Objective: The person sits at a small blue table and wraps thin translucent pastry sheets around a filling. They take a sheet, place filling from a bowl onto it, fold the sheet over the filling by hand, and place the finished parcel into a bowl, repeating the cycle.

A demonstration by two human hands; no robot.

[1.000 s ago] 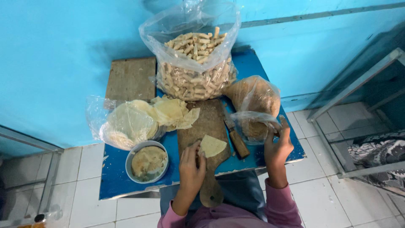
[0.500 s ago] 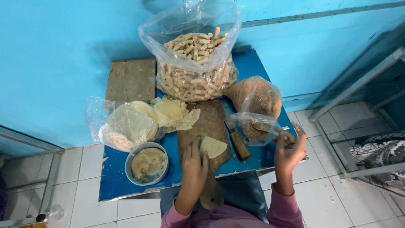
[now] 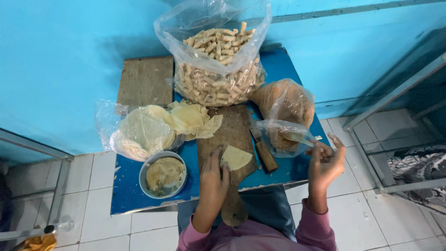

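Meanwhile left hand flat on wrapper, right hand raised

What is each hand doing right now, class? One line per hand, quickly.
Left hand: open, fingers flat on the wrapper piece on the cutting board.
Right hand: closed on a spoon reaching into the small filling bag.

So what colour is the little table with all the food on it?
Bright blue. The table top shows best in the head view, close in shade to the wall behind it.
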